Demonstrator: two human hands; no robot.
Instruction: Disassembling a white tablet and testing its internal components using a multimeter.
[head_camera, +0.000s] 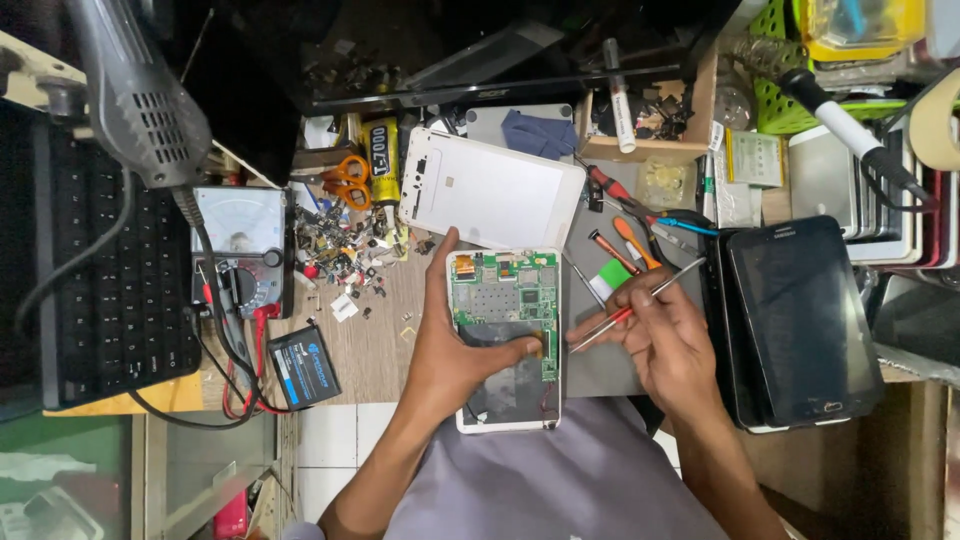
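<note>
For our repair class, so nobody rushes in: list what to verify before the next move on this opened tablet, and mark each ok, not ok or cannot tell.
1. Opened tablet steadied: ok, left hand lies across it.
2. Tool in hand: ok, right hand has a grip on thin metal tools, pointed toward the board.
3. Circuit board exposed: ok, green board uncovered.
4. Back cover out of the way: ok, lying above the tablet.
5. Loose parts kept off the board: ok, piled to the left.
6. Power disconnected: cannot tell.
</note>
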